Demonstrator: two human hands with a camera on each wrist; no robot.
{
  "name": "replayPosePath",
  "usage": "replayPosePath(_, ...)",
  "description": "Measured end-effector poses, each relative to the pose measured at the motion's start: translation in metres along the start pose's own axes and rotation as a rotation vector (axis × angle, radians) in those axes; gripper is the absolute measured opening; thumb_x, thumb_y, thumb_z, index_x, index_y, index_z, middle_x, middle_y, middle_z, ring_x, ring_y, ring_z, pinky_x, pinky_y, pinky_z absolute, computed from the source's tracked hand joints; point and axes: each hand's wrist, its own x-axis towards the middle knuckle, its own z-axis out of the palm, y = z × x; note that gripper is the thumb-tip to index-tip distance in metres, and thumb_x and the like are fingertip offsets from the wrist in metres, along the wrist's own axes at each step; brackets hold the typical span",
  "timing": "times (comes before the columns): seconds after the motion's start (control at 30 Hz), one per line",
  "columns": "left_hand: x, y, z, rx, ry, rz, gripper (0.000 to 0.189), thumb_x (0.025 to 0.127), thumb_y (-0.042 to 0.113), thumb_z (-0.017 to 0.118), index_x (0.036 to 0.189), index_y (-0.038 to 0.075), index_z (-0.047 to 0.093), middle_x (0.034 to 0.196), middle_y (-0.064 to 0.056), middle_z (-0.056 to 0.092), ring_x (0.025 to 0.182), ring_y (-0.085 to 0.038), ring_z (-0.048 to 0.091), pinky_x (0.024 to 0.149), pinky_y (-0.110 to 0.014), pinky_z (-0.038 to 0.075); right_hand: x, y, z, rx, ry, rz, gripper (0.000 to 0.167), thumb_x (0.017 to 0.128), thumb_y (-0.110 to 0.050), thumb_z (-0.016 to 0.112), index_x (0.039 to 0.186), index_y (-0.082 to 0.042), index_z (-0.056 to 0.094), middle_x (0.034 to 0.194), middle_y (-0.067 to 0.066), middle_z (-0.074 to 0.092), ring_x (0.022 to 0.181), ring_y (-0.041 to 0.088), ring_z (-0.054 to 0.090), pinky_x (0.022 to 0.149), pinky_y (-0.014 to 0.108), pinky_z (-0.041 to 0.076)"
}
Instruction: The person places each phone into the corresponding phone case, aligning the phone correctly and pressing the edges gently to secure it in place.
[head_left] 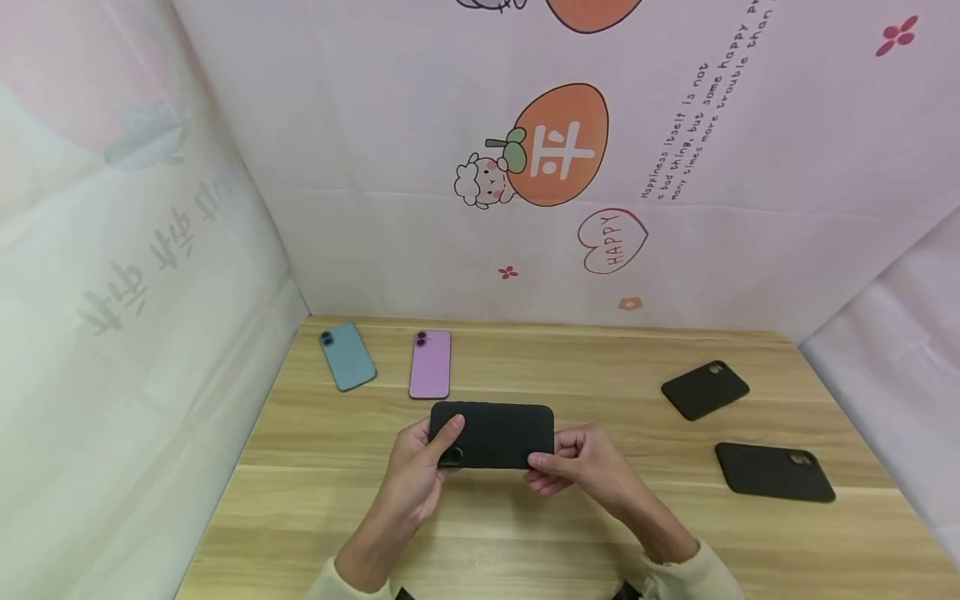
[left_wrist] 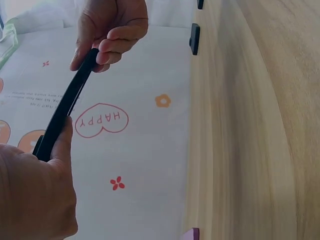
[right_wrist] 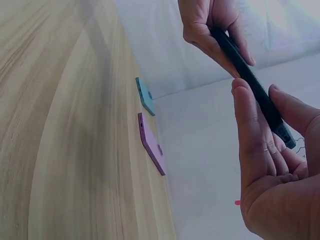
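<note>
A black phone case is held level between both hands above the middle of the table, its back with the round camera opening turned up. My left hand grips the left end, thumb lying across the back near the camera opening. At the opposite end, my right hand pinches the lower right corner between thumb and fingers. Both wrist views show the case edge-on and tilted, with fingers under it. Whether a phone sits inside cannot be seen.
On the table's far left lie a blue phone and a purple phone, backs up. To the right lie two more black phone cases, one farther back and one nearer. A printed cloth hangs behind the table.
</note>
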Motion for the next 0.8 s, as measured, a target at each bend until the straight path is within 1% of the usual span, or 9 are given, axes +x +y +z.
replayPosePath(0.13, 0.001, 0.000, -0.001, 0.029, -0.015, 0.008, 0.045, 0.107, 0.017, 0.065, 0.138, -0.015, 0.056, 0.133, -0.021, 0.066, 0.120, -0.024, 0.068, 0.100, -0.039, 0.059, 0.000, -0.003, 0.000, -0.024, 0.029, 0.006, 0.028, 0.097, -0.014, 0.079, 0.103, 0.013, 0.072, 0.092, 0.022, 0.079, 0.085, 0.032, 0.080, 0.078, 0.048, 0.065)
replayPosePath(0.2, 0.001, 0.000, -0.002, 0.045, -0.027, 0.010, 0.044, 0.107, 0.017, 0.066, 0.136, -0.015, 0.057, 0.130, -0.020, 0.068, 0.118, -0.024, 0.069, 0.099, -0.039, 0.060, -0.001, -0.005, -0.001, -0.050, 0.052, 0.005, 0.027, 0.096, -0.014, 0.080, 0.100, 0.011, 0.071, 0.090, 0.018, 0.079, 0.085, 0.031, 0.079, 0.079, 0.044, 0.066)
replayPosePath(0.3, 0.001, 0.000, -0.002, 0.061, -0.042, 0.009, 0.042, 0.106, 0.016, 0.067, 0.133, -0.015, 0.059, 0.126, -0.019, 0.070, 0.114, -0.024, 0.071, 0.096, -0.039, 0.061, -0.002, -0.008, -0.003, -0.090, 0.074, 0.003, 0.028, 0.095, -0.014, 0.081, 0.099, 0.011, 0.069, 0.091, 0.016, 0.079, 0.084, 0.029, 0.079, 0.079, 0.041, 0.066)
replayPosePath(0.37, 0.001, 0.001, -0.002, 0.073, -0.058, 0.009, 0.040, 0.106, 0.015, 0.067, 0.131, -0.015, 0.060, 0.122, -0.018, 0.071, 0.112, -0.024, 0.072, 0.095, -0.038, 0.061, -0.003, -0.009, -0.004, -0.105, 0.080, 0.011, 0.030, 0.095, -0.014, 0.081, 0.104, 0.011, 0.069, 0.094, 0.016, 0.079, 0.085, 0.025, 0.078, 0.079, 0.039, 0.066)
replayPosePath(0.43, 0.001, 0.001, -0.002, 0.090, -0.078, 0.003, 0.036, 0.106, 0.013, 0.067, 0.129, -0.015, 0.062, 0.120, -0.018, 0.072, 0.109, -0.023, 0.073, 0.093, -0.038, 0.062, -0.003, -0.011, -0.006, -0.110, 0.081, 0.009, 0.033, 0.095, -0.014, 0.081, 0.113, 0.011, 0.069, 0.099, 0.017, 0.079, 0.087, 0.022, 0.078, 0.078, 0.037, 0.066)
replayPosePath(0.5, 0.001, 0.001, -0.002, 0.118, -0.109, -0.001, 0.035, 0.105, 0.012, 0.067, 0.126, -0.016, 0.063, 0.118, -0.018, 0.073, 0.107, -0.022, 0.074, 0.092, -0.037, 0.062, -0.003, -0.013, -0.007, -0.129, 0.088, 0.007, 0.037, 0.095, -0.014, 0.081, 0.120, 0.010, 0.069, 0.102, 0.016, 0.078, 0.088, 0.020, 0.077, 0.077, 0.033, 0.065)
replayPosePath(0.53, 0.001, 0.001, -0.002, 0.135, -0.126, -0.002, 0.034, 0.106, 0.012, 0.067, 0.125, -0.016, 0.063, 0.118, -0.018, 0.074, 0.106, -0.022, 0.074, 0.092, -0.036, 0.063, -0.003, -0.013, -0.007, -0.147, 0.089, 0.004, 0.038, 0.095, -0.014, 0.081, 0.122, 0.009, 0.069, 0.102, 0.015, 0.078, 0.088, 0.020, 0.077, 0.077, 0.031, 0.065)
replayPosePath(0.67, 0.000, 0.000, -0.002, 0.179, -0.182, -0.012, 0.035, 0.106, 0.014, 0.067, 0.126, -0.016, 0.064, 0.119, -0.019, 0.074, 0.104, -0.022, 0.074, 0.091, -0.035, 0.063, -0.003, -0.016, -0.008, -0.247, 0.084, -0.007, 0.035, 0.094, -0.016, 0.083, 0.119, 0.006, 0.073, 0.100, 0.013, 0.078, 0.084, 0.017, 0.075, 0.074, 0.024, 0.061)
replayPosePath(0.8, 0.002, 0.000, -0.002, 0.199, -0.209, -0.020, 0.035, 0.106, 0.013, 0.066, 0.125, -0.016, 0.064, 0.118, -0.019, 0.074, 0.103, -0.022, 0.075, 0.091, -0.035, 0.063, -0.003, -0.017, -0.007, -0.317, 0.065, -0.025, 0.030, 0.094, -0.014, 0.082, 0.115, 0.005, 0.076, 0.097, 0.011, 0.079, 0.081, 0.013, 0.073, 0.072, 0.022, 0.060)
